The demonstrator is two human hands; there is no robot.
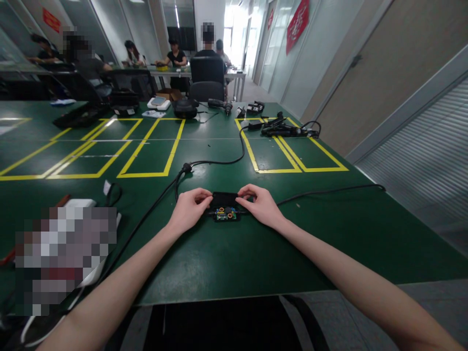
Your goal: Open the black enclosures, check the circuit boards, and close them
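Observation:
Between my hands is a black plastic cover (225, 199), tilted up behind an open power adapter. My left hand (190, 207) pinches the cover's left end between thumb and fingers. At its right end, my right hand (260, 204) grips it the same way. Just below lies the adapter's circuit board (225, 214), with ring-shaped copper coils and small green and yellow parts showing. A black cable (325, 190) runs off to the right from behind my right hand. Another black cable (146, 214) passes to the left of my left hand.
Yellow tape (146, 174) marks rectangles on the green table (190, 263). Black cables and adapters (281, 127) lie at the back right. A black pouch (185, 108) and a white device (159, 103) stand farther back. Blurred-out items lie at left. Several people sit beyond.

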